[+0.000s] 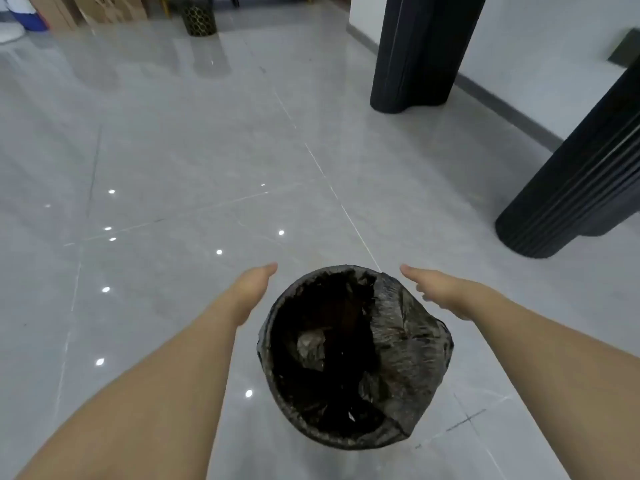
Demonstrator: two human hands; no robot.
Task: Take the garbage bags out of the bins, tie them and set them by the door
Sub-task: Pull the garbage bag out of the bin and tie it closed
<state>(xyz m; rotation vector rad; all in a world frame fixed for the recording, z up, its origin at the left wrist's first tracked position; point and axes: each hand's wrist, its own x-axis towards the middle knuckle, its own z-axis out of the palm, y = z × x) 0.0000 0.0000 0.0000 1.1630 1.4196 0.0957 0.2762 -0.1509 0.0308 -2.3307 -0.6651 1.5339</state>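
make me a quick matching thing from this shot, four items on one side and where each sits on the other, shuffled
Items:
1. left hand
2. right hand
3. black garbage bag
4. patterned bin

Places:
A. far across the floor, near the cardboard boxes
B. open, just right of the near bin's rim
C. lining the near bin, folded over its rim
D. open, just left of the near bin's rim

Pairs: 1-D, 2-B, 3-C, 4-A
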